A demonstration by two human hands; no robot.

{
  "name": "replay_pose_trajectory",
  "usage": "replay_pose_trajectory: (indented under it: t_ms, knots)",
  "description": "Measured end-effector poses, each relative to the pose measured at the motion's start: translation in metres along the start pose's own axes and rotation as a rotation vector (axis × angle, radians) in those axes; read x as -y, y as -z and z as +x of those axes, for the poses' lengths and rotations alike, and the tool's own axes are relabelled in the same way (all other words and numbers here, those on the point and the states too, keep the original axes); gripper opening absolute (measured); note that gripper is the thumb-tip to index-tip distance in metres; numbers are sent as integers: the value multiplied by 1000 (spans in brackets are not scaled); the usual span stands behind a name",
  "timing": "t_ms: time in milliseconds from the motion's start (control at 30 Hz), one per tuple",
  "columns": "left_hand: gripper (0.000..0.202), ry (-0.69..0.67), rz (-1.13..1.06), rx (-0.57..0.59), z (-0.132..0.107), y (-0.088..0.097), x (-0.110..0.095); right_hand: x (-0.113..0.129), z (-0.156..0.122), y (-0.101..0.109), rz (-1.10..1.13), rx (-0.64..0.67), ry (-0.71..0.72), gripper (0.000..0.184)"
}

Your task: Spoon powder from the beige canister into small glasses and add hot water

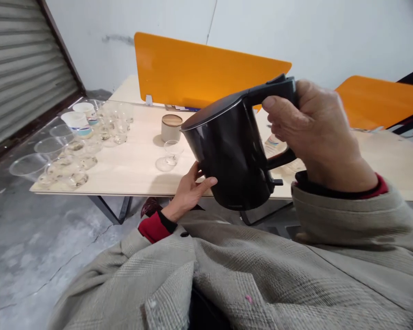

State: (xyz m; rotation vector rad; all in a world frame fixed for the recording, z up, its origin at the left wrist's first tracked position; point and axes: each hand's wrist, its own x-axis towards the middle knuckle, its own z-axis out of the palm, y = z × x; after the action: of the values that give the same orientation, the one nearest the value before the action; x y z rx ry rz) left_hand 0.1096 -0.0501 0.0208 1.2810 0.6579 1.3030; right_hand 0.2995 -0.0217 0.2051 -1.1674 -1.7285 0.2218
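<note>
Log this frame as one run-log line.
right hand: grips black kettle by handle | left hand: open, fingertips at kettle side | nearby: small glass, beige cup

White wall (165,27), roller shutter (24,68), orange dividers (206,68), wooden table (124,172), concrete floor (44,256)

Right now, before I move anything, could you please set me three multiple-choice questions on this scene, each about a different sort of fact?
1. Where does the tan cup stand?
A) On the table, left of the black kettle
B) On the floor
C) On a chair

2. What colour are the divider panels behind the table?
A) Blue
B) Orange
C) Green

3. What state is the black kettle in?
A) Standing on the table
B) Lying on its side
C) Held up in the right hand

Answers:
1. A, it sits on the tabletop.
2. B, both panels show bright orange.
3. C, the hand grips its handle.
</note>
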Motion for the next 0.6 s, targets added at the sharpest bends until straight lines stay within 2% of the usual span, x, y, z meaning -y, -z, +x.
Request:
replay_pose_trajectory:
  t_ms: [200, 400, 600]
  knots:
    - [81, 68, -127, -11, -3, -7, 7, 28, 23, -12, -223, 130, -71, 37]
    - [79, 154, -248, -12, -4, -11, 5, 46, 43, -28, -401, 262, -115, 46]
    - [68, 206, -324, -67, -2, -14, 0, 50, 63, -42, -550, 399, -206, 38]
